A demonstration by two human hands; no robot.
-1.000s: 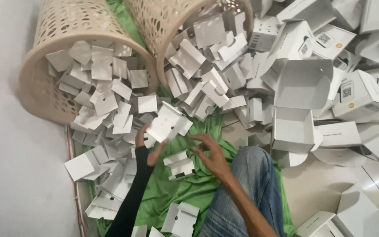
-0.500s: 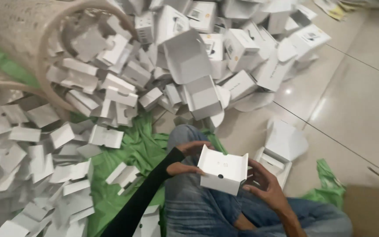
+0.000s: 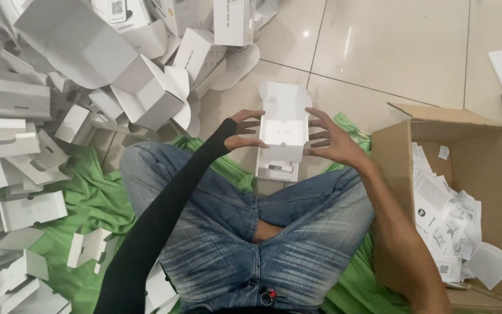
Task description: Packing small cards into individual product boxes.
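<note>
Squarely between both hands, white box [image 3: 284, 135], left grip [image 3: 243, 132] and right grip [image 3: 333, 142] grasping its sides.

Left hand [image 3: 244, 132], black-sleeved, and bare right hand [image 3: 331, 141] face each other out front, fingers spread, above crossed legs.

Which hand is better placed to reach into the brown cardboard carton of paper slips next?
Probably the right hand: it grips the small white cardboard box on the side nearest the brown cardboard carton. The left hand holds the box's far side, away from the carton.
</note>
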